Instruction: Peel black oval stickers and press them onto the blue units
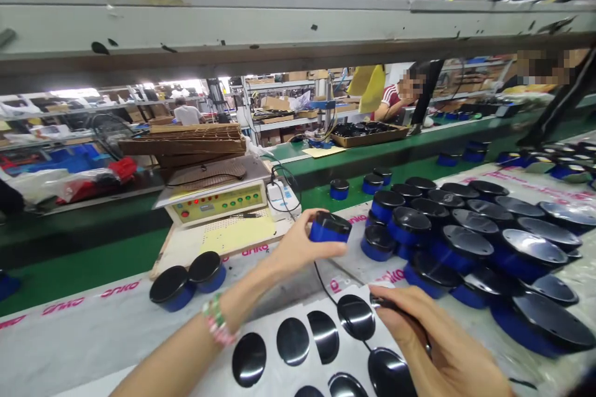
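My left hand (298,245) is closed around a round blue part with a glossy black top (331,226), raised in front of me. In my right hand (442,335) lies a black pen-like tool (404,315), its thin metal tip pointing up and left toward the raised part. Below both hands, white sheets (274,322) carry several glossy black round discs (293,341). A thin black cable crosses the discs. Left of my wrist stand two similar blue parts with black tops (172,288).
Stacked blue-and-black parts (465,242) crowd the right side. A control box (218,198) sits behind my left hand beside a green conveyor belt (307,177). A shelf beam (279,25) spans overhead. Co-workers sit beyond, near a carton (367,136).
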### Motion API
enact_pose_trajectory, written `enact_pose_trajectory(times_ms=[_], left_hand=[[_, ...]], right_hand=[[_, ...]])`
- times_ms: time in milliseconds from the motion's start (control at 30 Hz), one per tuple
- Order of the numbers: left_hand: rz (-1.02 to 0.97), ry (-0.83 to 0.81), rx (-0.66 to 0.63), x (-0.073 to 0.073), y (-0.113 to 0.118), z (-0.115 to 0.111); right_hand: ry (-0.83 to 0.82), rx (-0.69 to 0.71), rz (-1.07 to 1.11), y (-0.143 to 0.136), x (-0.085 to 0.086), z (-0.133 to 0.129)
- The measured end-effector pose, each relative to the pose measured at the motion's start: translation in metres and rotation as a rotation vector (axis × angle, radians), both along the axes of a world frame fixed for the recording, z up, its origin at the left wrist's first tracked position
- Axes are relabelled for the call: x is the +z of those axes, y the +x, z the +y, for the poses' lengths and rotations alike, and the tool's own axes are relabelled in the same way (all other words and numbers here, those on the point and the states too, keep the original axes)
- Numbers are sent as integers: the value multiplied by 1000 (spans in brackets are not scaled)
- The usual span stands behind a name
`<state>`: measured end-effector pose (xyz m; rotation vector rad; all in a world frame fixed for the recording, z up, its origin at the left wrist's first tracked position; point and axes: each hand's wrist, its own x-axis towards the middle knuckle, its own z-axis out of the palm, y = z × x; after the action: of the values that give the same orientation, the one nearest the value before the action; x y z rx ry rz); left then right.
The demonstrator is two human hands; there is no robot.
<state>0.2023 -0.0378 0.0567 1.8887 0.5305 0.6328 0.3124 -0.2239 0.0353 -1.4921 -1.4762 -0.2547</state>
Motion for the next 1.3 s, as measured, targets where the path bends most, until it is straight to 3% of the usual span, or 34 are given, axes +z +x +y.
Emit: enact_pose_trajectory(times_ms=[100, 200, 300, 467, 600, 700, 767, 833, 933, 1033, 1133, 1300], left_hand=[[-83, -167, 8, 20, -59, -35], [-147, -361, 35, 30, -99, -62], [-148, -437, 45, 33, -121, -76], [-104, -323, 110, 31, -141, -85], [20, -111, 203, 22, -152, -89], [115, 115, 218, 17, -154, -89], [125, 405, 208, 15, -152, -90], [122, 797, 228, 15, -148, -92], [66, 1238, 297, 18, -140, -100], [-33, 1405, 318, 21, -136, -109], [9, 1536, 268, 26, -134, -112], [36, 1507, 284, 29, -135, -108]], right_hand=[[74, 59, -79, -14, 11, 13], [93, 183, -123, -40, 22, 21], [21, 327, -66, -60, 34, 23], [-85, 435, -97, -70, 44, 21], [-82, 350, -232, -71, 40, 15], [-151, 374, -189, -72, 32, 15], [-267, 436, -116, -72, 23, 18], [-346, 478, -43, -72, 12, 23], [-302, 488, 66, -71, -4, 27], [-251, 482, 112, -72, -14, 25], [-192, 522, 98, -74, -18, 22], [-170, 484, 53, -78, -22, 22]])
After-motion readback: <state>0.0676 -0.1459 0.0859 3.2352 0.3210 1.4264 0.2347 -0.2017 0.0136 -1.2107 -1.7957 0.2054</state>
